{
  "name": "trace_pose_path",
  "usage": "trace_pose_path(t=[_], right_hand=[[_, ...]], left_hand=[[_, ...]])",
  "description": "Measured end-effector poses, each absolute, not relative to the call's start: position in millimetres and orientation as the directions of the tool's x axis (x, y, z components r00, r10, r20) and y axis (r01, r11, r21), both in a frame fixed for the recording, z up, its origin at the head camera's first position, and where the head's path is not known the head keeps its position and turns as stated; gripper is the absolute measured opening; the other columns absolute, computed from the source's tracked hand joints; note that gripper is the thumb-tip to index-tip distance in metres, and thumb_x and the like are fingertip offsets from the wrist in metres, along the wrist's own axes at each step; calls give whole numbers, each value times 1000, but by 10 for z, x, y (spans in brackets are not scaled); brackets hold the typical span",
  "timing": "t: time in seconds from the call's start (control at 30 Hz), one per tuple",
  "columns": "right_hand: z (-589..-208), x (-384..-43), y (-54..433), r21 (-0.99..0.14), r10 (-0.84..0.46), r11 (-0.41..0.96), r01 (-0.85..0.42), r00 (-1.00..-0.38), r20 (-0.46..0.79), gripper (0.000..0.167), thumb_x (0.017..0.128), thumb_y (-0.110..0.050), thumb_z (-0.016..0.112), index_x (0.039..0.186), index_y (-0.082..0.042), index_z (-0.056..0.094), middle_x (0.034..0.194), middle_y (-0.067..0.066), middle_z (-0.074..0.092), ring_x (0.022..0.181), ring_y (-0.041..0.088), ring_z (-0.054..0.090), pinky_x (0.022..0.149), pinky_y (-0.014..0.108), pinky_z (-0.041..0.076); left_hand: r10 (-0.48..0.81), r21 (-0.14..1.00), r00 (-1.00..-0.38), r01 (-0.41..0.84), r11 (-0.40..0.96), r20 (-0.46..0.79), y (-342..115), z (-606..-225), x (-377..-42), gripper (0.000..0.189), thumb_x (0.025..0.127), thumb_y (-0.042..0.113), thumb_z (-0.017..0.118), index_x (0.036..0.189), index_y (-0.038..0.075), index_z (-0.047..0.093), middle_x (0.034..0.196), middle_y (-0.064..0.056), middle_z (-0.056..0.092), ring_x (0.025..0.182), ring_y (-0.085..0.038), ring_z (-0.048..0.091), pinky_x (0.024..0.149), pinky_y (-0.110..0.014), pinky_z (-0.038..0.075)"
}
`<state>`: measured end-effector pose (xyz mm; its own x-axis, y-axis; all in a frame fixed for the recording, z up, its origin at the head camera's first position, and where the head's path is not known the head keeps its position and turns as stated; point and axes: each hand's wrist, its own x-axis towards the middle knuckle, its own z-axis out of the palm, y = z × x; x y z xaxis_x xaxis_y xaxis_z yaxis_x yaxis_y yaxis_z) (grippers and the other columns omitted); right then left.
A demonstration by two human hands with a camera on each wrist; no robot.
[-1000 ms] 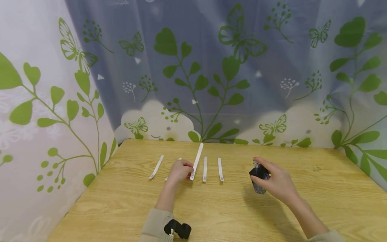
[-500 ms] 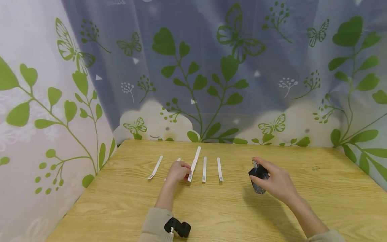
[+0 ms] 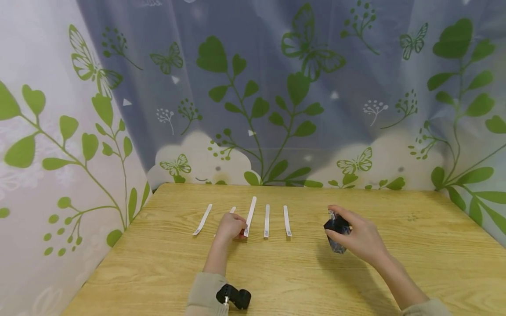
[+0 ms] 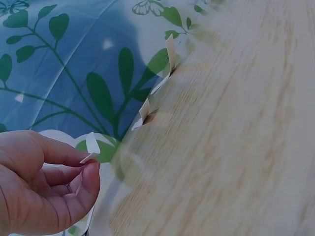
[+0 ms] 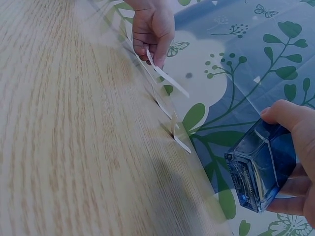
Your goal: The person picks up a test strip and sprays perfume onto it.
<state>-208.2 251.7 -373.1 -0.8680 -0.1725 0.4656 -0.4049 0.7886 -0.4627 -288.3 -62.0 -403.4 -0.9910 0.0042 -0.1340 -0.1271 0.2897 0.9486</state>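
In the head view my left hand [image 3: 230, 226] pinches the near end of a white perfume test strip [image 3: 250, 215], which slants up and away over the table. The left wrist view shows the strip [image 4: 91, 146] between thumb and fingertips, its end bent. To the right, my right hand [image 3: 363, 237] grips a dark perfume bottle [image 3: 337, 230] above the table, index finger at the sprayer on top. Clear, faceted blue glass shows at the bottle's base [image 5: 243, 182] in the right wrist view.
Several more strips lie in a row on the wooden table [image 3: 300, 276]: one at the far left [image 3: 203, 219], one partly hidden behind my left hand [image 3: 233, 210], two on the right [image 3: 267, 221]. A patterned curtain [image 3: 276, 131] stands behind the table's back edge.
My left hand has shifted slightly left, and the strip's far end has come down and left toward the row. My right hand with the perfume bottle stays almost where it was.
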Motion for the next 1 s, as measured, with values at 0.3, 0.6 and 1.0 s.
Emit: trace_pose_path(t=[0.3, 0.6, 1.0], right_hand=[[-3743, -2098, 2512, -448, -185, 788, -423, -856, 482, 58, 79, -29, 74, 130, -12, 53, 121, 15, 59, 97, 34, 60, 66, 44, 51], [-3755, -2093, 2516, -463, -183, 780, -420, -862, 473, 58, 80, -30, 73, 131, -12, 52, 123, 15, 57, 102, 35, 58, 69, 47, 50], [-3765, -2082, 2513, -462, -180, 783, -416, -863, 471, 58, 80, -29, 73, 130, -11, 52, 123, 16, 57, 100, 36, 59, 67, 44, 51]], left_hand=[[-3, 945, -986, -160, 284, -165, -644, -4053, -2910, 13, 83, -8, 56, 94, -13, 60, 73, -13, 55, 59, -17, 55, 53, -26, 53], [-49, 937, -982, -189, 294, -183, -674, -4085, -2935, 11, 80, -9, 56, 90, -13, 61, 67, -10, 52, 50, -13, 53, 50, -25, 53], [-54, 913, -986, -169, 372, -161, -696, -4097, -2913, 9, 79, -9, 56, 82, -12, 64, 53, -6, 51, 41, -8, 47, 40, -17, 40]])
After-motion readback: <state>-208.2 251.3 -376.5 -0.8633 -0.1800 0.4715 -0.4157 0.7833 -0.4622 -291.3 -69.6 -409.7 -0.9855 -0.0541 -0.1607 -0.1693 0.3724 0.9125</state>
